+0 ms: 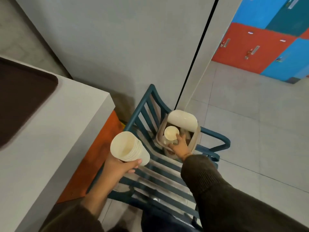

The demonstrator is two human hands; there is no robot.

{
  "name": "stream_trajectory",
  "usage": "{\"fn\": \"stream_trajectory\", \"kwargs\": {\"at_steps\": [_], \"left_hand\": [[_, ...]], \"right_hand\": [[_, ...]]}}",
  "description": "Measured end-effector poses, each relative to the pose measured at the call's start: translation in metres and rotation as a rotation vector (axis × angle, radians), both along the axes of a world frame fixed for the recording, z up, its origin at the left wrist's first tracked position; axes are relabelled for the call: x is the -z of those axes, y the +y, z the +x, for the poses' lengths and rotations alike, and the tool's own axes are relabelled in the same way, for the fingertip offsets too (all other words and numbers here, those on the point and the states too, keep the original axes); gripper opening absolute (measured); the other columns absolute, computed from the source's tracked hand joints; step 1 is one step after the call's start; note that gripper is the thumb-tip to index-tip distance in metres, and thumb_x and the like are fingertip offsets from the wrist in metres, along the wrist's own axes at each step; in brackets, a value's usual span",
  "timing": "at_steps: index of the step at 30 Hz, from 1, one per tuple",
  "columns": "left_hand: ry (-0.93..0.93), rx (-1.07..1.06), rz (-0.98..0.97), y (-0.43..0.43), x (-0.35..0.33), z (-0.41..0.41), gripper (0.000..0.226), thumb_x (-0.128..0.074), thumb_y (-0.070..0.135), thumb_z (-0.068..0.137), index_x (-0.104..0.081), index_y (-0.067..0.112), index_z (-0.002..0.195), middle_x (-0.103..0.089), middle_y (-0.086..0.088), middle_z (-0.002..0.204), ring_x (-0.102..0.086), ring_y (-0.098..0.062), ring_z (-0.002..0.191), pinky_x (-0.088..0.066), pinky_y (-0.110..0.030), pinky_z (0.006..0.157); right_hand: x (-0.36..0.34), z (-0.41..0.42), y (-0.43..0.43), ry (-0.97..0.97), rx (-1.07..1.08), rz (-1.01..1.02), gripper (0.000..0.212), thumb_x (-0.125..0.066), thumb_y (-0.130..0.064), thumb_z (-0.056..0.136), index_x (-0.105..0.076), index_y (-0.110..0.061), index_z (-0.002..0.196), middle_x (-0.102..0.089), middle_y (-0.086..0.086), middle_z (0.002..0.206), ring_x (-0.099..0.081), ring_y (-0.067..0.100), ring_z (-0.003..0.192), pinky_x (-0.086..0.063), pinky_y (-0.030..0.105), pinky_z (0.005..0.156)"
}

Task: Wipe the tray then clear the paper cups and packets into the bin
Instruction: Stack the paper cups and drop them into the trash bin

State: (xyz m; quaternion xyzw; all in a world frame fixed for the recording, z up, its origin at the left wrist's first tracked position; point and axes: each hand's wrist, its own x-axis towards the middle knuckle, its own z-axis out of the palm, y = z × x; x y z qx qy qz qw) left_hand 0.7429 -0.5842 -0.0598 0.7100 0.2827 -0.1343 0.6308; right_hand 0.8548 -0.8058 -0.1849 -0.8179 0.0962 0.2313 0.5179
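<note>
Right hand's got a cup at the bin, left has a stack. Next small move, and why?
Probably let go: the right hand holds a single paper cup over the open bin, lid flipped up. Then the left hand brings over its stack of cups.

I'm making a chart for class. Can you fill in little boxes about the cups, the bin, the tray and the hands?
left hand: holds a stack of cups
right hand: fingers on one cup over the bin
bin: sits on the blue chair, lid up
tray: brown, on the grey counter, nothing seen on it
packets: none in view
</note>
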Motion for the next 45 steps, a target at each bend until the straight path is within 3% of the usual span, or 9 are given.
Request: {"fn": "stream_trajectory", "kwargs": {"at_steps": [3, 7, 9, 14, 20, 23, 35, 41, 45], "left_hand": [[0.020, 0.012, 0.029, -0.008, 0.013, 0.013, 0.068, -0.080, 0.000, 0.064, -0.048, 0.013, 0.123, -0.060, -0.007, 0.110, -0.065, -0.017, 0.084, -0.051, -0.012, 0.050], [0.000, 0.051, 0.130, -0.022, 0.025, 0.025, 0.087, -0.088, 0.013, 0.053, -0.045, 0.015, 0.128, -0.058, -0.006, 0.119, -0.059, -0.024, 0.107, -0.058, -0.026, 0.071], [-0.062, 0.107, 0.220, -0.034, 0.030, 0.032, 0.091, -0.089, 0.016, 0.051, -0.044, 0.015, 0.130, -0.054, 0.003, 0.118, -0.049, -0.015, 0.114, -0.047, -0.033, 0.093], [-0.181, 0.378, 0.320, -0.054, 0.040, 0.048, 0.079, -0.084, 0.018, 0.061, -0.039, 0.039, 0.122, -0.051, 0.013, 0.119, -0.046, -0.007, 0.114, -0.042, -0.031, 0.094], [-0.198, 0.612, 0.282, -0.079, 0.047, 0.052, 0.080, -0.069, 0.012, 0.077, -0.028, 0.046, 0.136, -0.043, 0.012, 0.138, -0.044, -0.010, 0.126, -0.042, -0.039, 0.105], [-0.136, 0.622, 0.249, -0.078, 0.049, 0.052, 0.080, -0.061, 0.009, 0.084, -0.019, 0.045, 0.141, -0.038, 0.010, 0.142, -0.051, -0.007, 0.118, -0.045, -0.037, 0.102], [-0.127, 0.396, 0.305, -0.035, 0.040, 0.035, 0.038, -0.051, 0.005, 0.091, -0.053, 0.023, 0.124, -0.060, 0.007, 0.114, -0.055, 0.005, 0.066, -0.044, -0.009, 0.061], [-0.071, 0.305, 0.276, -0.017, 0.050, 0.015, 0.038, -0.053, 0.006, 0.090, -0.055, 0.030, 0.120, -0.060, 0.016, 0.109, -0.058, -0.004, 0.103, -0.046, -0.025, 0.095], [-0.078, 0.256, 0.259, -0.010, 0.046, 0.008, 0.041, -0.054, 0.004, 0.088, -0.057, 0.038, 0.112, -0.062, 0.013, 0.107, -0.061, -0.007, 0.099, -0.048, -0.024, 0.090]], "right_hand": [[0.014, 0.010, 0.000, 0.118, 0.098, -0.096, 0.061, -0.059, -0.026, 0.089, -0.031, -0.019, 0.143, -0.014, 0.006, 0.154, -0.025, 0.030, 0.139, -0.017, 0.045, 0.118], [-0.032, -0.013, 0.011, 0.112, 0.187, 0.174, 0.033, -0.044, -0.036, 0.096, -0.049, -0.021, 0.125, -0.049, 0.004, 0.133, -0.049, 0.026, 0.121, -0.039, 0.038, 0.104], [-0.064, -0.033, 0.011, 0.175, 0.154, 0.332, 0.044, -0.038, -0.049, 0.094, -0.044, -0.023, 0.130, -0.049, 0.001, 0.130, -0.058, 0.025, 0.109, -0.051, 0.030, 0.087], [-0.105, -0.066, 0.010, 0.275, -0.052, 0.537, 0.064, -0.039, -0.070, 0.072, -0.033, -0.041, 0.129, -0.047, -0.007, 0.128, -0.061, 0.019, 0.105, -0.056, 0.030, 0.081], [-0.075, -0.065, 0.003, 0.246, 0.321, 0.617, 0.047, -0.057, -0.018, 0.073, -0.048, -0.027, 0.118, -0.055, 0.008, 0.115, -0.055, 0.023, 0.105, -0.055, 0.039, 0.082], [-0.052, -0.060, -0.014, 0.278, 0.487, 0.571, 0.042, -0.054, -0.010, 0.089, -0.045, -0.015, 0.130, -0.057, 0.008, 0.113, -0.057, 0.024, 0.102, -0.054, 0.040, 0.079], [-0.012, 0.020, -0.018, 0.649, 0.769, 0.396, 0.038, -0.043, -0.016, 0.097, -0.036, -0.019, 0.135, -0.044, 0.016, 0.128, -0.055, 0.034, 0.097, -0.052, 0.050, 0.083], [0.019, 0.028, -0.002, 0.510, 0.503, 0.234, 0.046, -0.041, -0.006, 0.095, -0.029, -0.001, 0.139, -0.046, 0.021, 0.135, -0.057, 0.037, 0.111, -0.056, 0.036, 0.069], [0.002, 0.019, 0.006, 0.314, 0.442, -0.017, 0.048, -0.054, -0.017, 0.091, -0.036, -0.012, 0.135, -0.048, 0.012, 0.132, -0.048, 0.034, 0.119, -0.038, 0.047, 0.105]]}}
